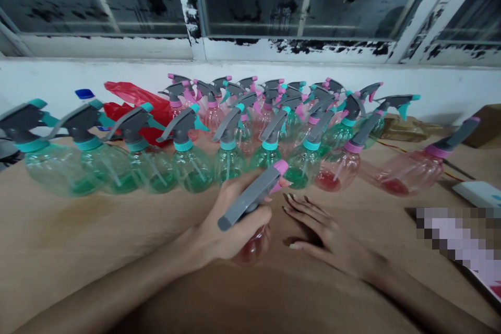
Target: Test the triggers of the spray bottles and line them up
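Observation:
My left hand (pixel 230 224) is wrapped round the neck of a pink spray bottle (pixel 252 248) with a grey head and pink nozzle, which points away to the right. Much of that bottle is hidden behind the fingers. Palm down on the table (pixel 156 255), my right hand (pixel 329 229) lies with its fingers spread and holds nothing. Just beyond both hands stands a front row of spray bottles, mostly green ones (pixel 195 169) with teal collars. At its right end are pink bottles (pixel 338 169).
Behind the front row stand several more pink and green spray bottles (pixel 213 115). A red plastic bag (pixel 136 96) and a blue-capped bottle (pixel 85 95) are at the back left. On the right are a white box (pixel 479 194), a cardboard box (pixel 485 125) and a brown package (pixel 409 128).

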`<state>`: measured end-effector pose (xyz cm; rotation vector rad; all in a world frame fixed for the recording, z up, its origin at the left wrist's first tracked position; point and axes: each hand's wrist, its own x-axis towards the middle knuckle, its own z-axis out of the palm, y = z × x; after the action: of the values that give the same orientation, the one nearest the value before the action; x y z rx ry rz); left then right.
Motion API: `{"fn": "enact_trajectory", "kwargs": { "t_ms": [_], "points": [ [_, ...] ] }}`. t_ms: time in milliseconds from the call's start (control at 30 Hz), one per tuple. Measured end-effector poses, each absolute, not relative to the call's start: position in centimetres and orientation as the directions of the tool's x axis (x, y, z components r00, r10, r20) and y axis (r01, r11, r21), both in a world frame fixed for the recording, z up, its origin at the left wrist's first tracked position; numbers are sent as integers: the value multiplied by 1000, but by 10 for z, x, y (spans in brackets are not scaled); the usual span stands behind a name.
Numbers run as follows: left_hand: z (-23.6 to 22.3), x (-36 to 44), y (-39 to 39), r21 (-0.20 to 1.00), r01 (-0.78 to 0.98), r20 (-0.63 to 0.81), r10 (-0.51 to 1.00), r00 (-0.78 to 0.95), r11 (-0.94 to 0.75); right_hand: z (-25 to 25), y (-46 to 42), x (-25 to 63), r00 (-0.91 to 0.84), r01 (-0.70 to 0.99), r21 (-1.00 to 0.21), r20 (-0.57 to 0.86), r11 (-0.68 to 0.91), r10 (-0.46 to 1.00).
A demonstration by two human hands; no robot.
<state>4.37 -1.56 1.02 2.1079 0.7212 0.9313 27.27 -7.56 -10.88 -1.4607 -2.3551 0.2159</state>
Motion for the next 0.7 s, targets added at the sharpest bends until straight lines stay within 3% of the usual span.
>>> {"fn": "enact_trajectory", "kwargs": {
  "t_ms": [400, 700],
  "points": [
    [16, 43, -14, 715, 195, 438, 647, 624, -671, -109, -76, 272, -379, 834, -332, 236, 440, 895],
    [10, 46, -17, 781, 204, 403, 727, 556, -590, -110, -75, 274, -399, 828, -331, 217, 452, 891]
  ]
}}
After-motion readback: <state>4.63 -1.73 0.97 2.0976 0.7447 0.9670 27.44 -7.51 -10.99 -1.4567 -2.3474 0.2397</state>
